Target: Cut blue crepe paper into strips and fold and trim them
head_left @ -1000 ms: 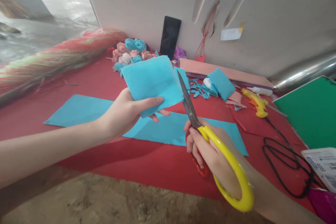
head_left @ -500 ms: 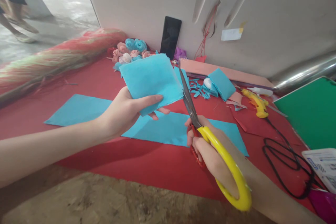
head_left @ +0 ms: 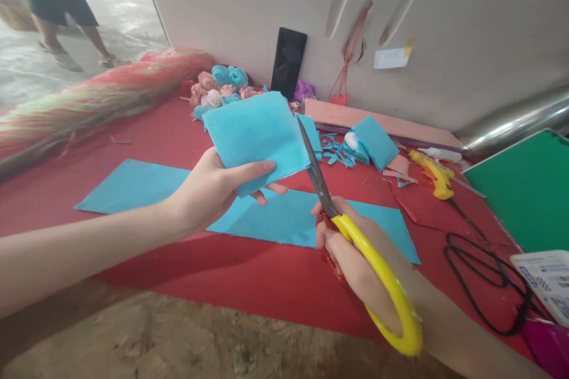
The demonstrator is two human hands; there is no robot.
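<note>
Between thumb and fingers, my left hand (head_left: 222, 186) pinches a squarish stack of blue crepe paper (head_left: 258, 130), held up above the table. My right hand (head_left: 351, 243) grips scissors (head_left: 382, 266) with one yellow and one red handle. The scissor blades (head_left: 315, 169) lie along the right edge of the stack, near its lower right corner; whether they touch the paper I cannot tell. Beneath both hands a long blue paper strip (head_left: 271, 219) lies flat on the red table cover (head_left: 213, 272), partly hidden by my left arm and right hand.
Paper flowers (head_left: 222, 86) cluster at the back left, beside a leaning dark phone (head_left: 288, 62). Blue scraps (head_left: 338, 151) and another blue paper stack (head_left: 376, 142) lie behind the scissors. At right are a yellow glue gun (head_left: 433, 173), its black cord and a green board (head_left: 528, 189). A person walks at far left.
The scissor blades have swung slightly left and drawn closer together beside the paper's edge. My left hand and the stack stay nearly still. The person at far left has moved right.
</note>
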